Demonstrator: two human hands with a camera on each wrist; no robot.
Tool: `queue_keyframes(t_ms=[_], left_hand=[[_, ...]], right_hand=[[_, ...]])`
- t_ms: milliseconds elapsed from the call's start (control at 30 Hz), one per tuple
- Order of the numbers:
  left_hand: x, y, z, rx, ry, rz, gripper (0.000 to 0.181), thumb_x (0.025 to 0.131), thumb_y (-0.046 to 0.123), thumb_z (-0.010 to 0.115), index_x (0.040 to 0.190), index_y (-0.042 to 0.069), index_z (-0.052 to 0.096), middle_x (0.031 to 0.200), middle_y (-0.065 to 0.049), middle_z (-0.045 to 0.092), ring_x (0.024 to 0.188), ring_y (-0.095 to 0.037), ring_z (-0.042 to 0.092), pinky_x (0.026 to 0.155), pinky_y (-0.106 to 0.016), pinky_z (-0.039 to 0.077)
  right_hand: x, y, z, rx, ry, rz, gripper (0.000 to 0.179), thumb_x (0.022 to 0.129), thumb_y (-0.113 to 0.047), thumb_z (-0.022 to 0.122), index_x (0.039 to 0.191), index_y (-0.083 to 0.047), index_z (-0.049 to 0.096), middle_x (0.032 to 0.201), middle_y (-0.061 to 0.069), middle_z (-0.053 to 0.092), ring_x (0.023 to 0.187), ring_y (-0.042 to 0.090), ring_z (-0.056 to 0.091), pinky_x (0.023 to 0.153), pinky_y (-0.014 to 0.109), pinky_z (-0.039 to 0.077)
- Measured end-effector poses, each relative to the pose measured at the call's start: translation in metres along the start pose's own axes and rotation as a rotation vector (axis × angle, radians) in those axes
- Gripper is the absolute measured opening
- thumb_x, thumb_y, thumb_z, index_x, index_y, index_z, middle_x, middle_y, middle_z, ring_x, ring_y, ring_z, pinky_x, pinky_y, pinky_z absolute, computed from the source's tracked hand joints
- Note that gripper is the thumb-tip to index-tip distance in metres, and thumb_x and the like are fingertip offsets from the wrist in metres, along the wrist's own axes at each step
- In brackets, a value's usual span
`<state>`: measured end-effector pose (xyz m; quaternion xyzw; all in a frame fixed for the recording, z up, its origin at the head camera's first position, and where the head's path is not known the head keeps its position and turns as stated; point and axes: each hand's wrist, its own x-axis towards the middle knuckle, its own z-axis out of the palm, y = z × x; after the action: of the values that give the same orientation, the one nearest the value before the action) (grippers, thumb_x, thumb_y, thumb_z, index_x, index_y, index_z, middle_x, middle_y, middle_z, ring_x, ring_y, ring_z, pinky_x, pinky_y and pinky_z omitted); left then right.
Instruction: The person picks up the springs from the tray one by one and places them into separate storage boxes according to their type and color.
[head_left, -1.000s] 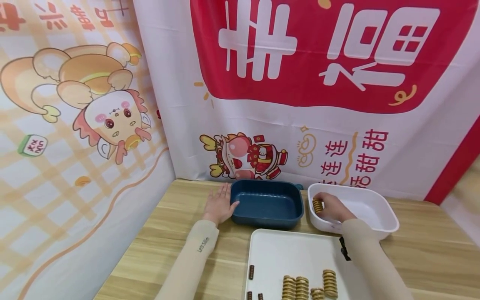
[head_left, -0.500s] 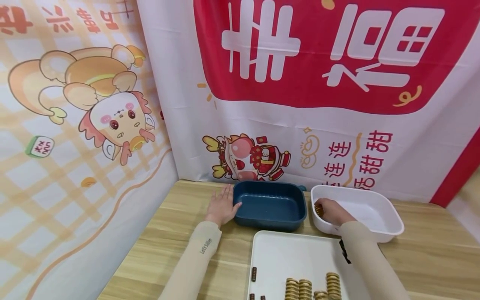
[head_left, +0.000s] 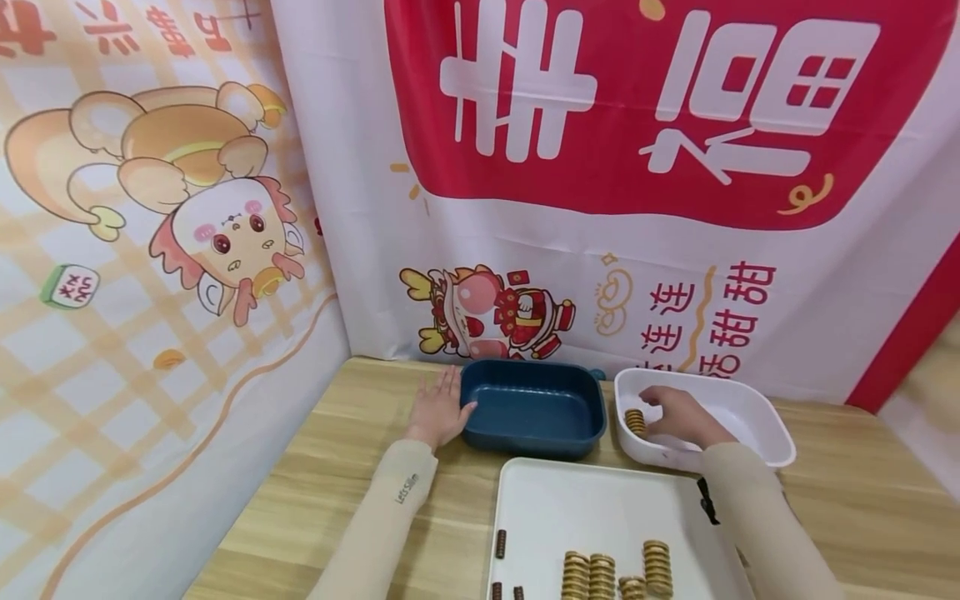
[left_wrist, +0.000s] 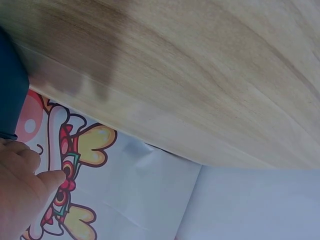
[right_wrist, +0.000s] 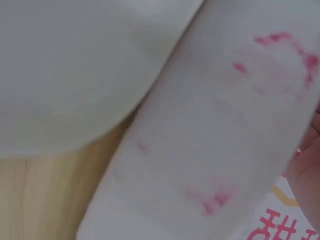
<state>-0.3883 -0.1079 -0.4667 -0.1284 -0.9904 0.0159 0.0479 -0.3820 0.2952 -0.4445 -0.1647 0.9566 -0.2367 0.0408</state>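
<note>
A stack of round golden-brown biscuits (head_left: pixel 635 422) stands inside the white basin (head_left: pixel 783 446) at its left end. Just right of that stack is my right hand (head_left: pixel 678 417), its fingers loosely bent and apart from the biscuits. My left hand (head_left: pixel 437 408) lies along the left wall of the dark blue basin (head_left: pixel 532 446), fingers straight and thumb at the rim. The left wrist view shows part of that hand (left_wrist: pixel 22 185) below the blue wall (left_wrist: pixel 11 85). In the right wrist view the white basin's wall (right_wrist: pixel 190 130) hides most of the right hand (right_wrist: pixel 306 175).
A white tray (head_left: pixel 585 508) lies in front of both basins. It carries several more biscuit stacks (head_left: pixel 657 568) and a few small dark brown ridged pieces (head_left: pixel 500 544). Printed cloth (head_left: pixel 675 183) hangs behind the wooden table (head_left: pixel 300 500).
My right hand has let go of the biscuit stack and drawn back slightly to the right, leaving the stack in the white basin. The left hand keeps its place on the blue basin.
</note>
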Motion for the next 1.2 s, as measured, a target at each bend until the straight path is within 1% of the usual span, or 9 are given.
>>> queue_keyframes(t_ms=[133,233,467,533,700,833,933,1067,1200], left_hand=[[-0.001,-0.002,-0.004,-0.008,-0.007,0.007,0.069,0.100,0.048,0.036,0.148,-0.002,0.027,0.154,-0.016,0.025,0.142,-0.030,0.022,0.112,-0.055,0.016],[-0.001,-0.001,-0.004,-0.004,-0.013,0.009,0.069,0.101,0.048,0.035,0.149,-0.001,0.026,0.155,-0.015,0.024,0.142,-0.030,0.022,0.112,-0.055,0.016],[-0.001,0.000,-0.002,-0.020,-0.012,0.005,0.069,0.101,0.047,0.035,0.149,-0.001,0.025,0.155,-0.015,0.024,0.142,-0.029,0.022,0.112,-0.054,0.017],[0.000,0.000,-0.002,-0.028,-0.011,0.008,0.069,0.101,0.047,0.036,0.149,-0.002,0.025,0.155,-0.015,0.024,0.142,-0.028,0.022,0.112,-0.054,0.017],[0.000,-0.002,-0.003,-0.026,-0.006,0.005,0.069,0.101,0.046,0.036,0.149,-0.002,0.024,0.155,-0.016,0.024,0.142,-0.028,0.021,0.112,-0.054,0.016],[0.001,-0.001,-0.003,-0.024,0.002,0.009,0.069,0.101,0.047,0.035,0.149,-0.003,0.025,0.154,-0.016,0.025,0.142,-0.029,0.022,0.111,-0.054,0.017],[0.001,-0.002,-0.003,-0.015,0.007,0.013,0.069,0.101,0.047,0.035,0.148,-0.003,0.026,0.153,-0.017,0.026,0.142,-0.029,0.023,0.111,-0.054,0.018],[0.001,-0.003,-0.003,-0.015,0.018,0.011,0.069,0.100,0.046,0.038,0.147,-0.003,0.028,0.153,-0.017,0.028,0.141,-0.029,0.025,0.111,-0.055,0.020],[0.002,-0.002,-0.001,-0.013,0.019,0.017,0.069,0.100,0.047,0.037,0.148,-0.003,0.028,0.153,-0.017,0.027,0.141,-0.029,0.024,0.110,-0.055,0.020]], right_hand=[[-0.009,-0.001,-0.011,-0.010,0.049,-0.063,0.054,0.074,-0.010,0.080,0.119,0.010,0.058,0.116,0.027,0.060,0.109,0.044,0.055,0.092,0.056,0.042],[-0.017,-0.004,-0.016,-0.005,0.072,-0.091,0.056,0.074,-0.013,0.081,0.120,0.010,0.058,0.117,0.027,0.060,0.109,0.045,0.054,0.091,0.057,0.043],[-0.039,-0.019,-0.019,0.059,0.116,-0.137,0.057,0.074,-0.015,0.082,0.122,0.006,0.059,0.120,0.024,0.060,0.112,0.045,0.054,0.093,0.058,0.042],[-0.047,-0.026,-0.018,0.072,0.120,-0.168,0.057,0.074,-0.017,0.082,0.122,0.004,0.059,0.119,0.022,0.061,0.112,0.044,0.055,0.092,0.058,0.042],[-0.071,-0.043,-0.013,0.060,0.099,-0.279,0.057,0.074,-0.024,0.083,0.120,0.002,0.061,0.118,0.017,0.063,0.108,0.039,0.058,0.089,0.054,0.046],[-0.093,-0.054,-0.007,0.021,0.101,-0.386,0.058,0.072,-0.032,0.083,0.117,-0.001,0.063,0.114,0.011,0.066,0.102,0.030,0.062,0.084,0.047,0.051],[-0.107,-0.060,0.001,-0.002,0.114,-0.458,0.057,0.070,-0.032,0.084,0.115,-0.004,0.065,0.111,0.007,0.067,0.100,0.024,0.064,0.082,0.043,0.052],[-0.124,-0.066,0.011,0.018,0.097,-0.504,0.056,0.069,-0.032,0.085,0.114,-0.005,0.065,0.111,0.005,0.067,0.099,0.020,0.064,0.081,0.038,0.053],[-0.137,-0.072,0.015,0.109,0.023,-0.505,0.057,0.072,-0.033,0.082,0.116,-0.002,0.064,0.112,0.007,0.066,0.101,0.017,0.063,0.081,0.032,0.053]])
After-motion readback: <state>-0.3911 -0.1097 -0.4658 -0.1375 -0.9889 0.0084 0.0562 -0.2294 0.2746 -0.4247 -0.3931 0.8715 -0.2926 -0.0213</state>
